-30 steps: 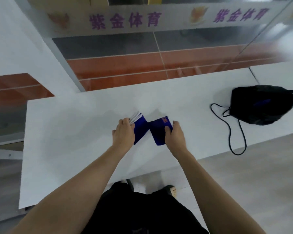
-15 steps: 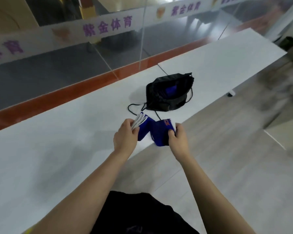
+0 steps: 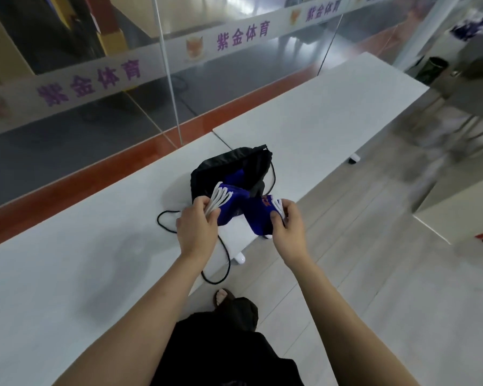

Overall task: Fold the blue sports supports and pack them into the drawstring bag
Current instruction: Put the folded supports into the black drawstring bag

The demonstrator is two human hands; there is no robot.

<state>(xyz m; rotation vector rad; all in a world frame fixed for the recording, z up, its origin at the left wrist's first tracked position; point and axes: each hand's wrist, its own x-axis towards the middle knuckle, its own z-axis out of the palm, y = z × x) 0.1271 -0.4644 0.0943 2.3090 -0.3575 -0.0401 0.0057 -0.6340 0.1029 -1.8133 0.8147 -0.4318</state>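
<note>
- Hands, two: left hand [image 3: 197, 228] and right hand [image 3: 289, 228] are each pinching one end of a folded bundle of blue supports [image 3: 241, 208].
- Drawstring bag [image 3: 223, 168], one: lying open on the worktop [image 3: 67, 274] just behind the bundle, another blue support [image 3: 236, 176] showing inside.

Pretty bright, even indoor light. Glare streaks on the glass wall [image 3: 234, 87] around 12 o'clock, soft shadows on the white table [image 3: 67, 274], motion blur toward 3 o'clock, fisheye bending at the edges.
</note>
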